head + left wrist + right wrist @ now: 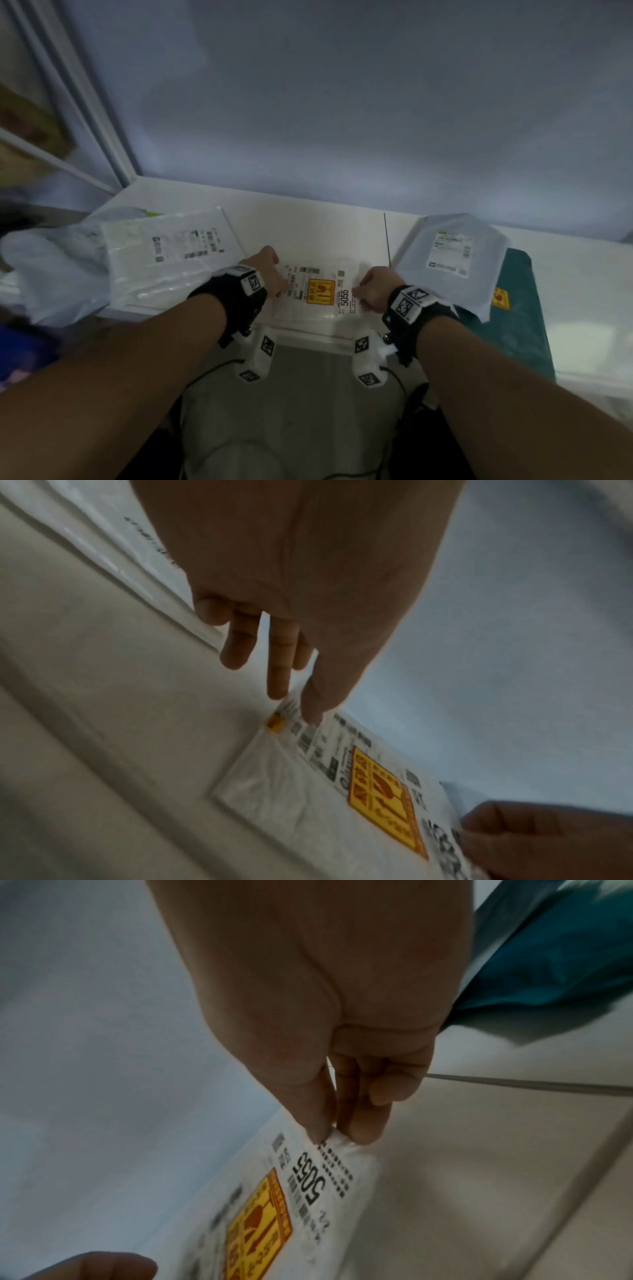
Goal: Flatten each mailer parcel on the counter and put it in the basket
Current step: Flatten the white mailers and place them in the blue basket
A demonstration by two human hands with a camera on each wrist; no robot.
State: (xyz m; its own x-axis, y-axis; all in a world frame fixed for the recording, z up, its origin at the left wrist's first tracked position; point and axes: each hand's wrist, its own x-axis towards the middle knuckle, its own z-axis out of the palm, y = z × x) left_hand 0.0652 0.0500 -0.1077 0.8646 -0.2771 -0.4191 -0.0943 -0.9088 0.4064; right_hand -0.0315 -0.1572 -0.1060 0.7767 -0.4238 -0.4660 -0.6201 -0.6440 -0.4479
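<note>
A small white mailer [318,294] with a yellow-orange fragile sticker and a label reading 5055 lies at the front edge of the white counter [308,222]. My left hand [274,274] holds its left edge; in the left wrist view the thumb presses the label's corner and the fingers [279,669] reach down behind the mailer [274,785]. My right hand [364,291] pinches the right edge, and the right wrist view shows thumb and forefinger [334,1134] bunching the mailer's [342,1202] plastic.
A large white mailer [164,253] lies to the left on a crumpled grey bag [51,274]. To the right a grey-blue mailer [445,260] rests on a teal parcel [517,308]. A wall [342,120] rises behind the counter.
</note>
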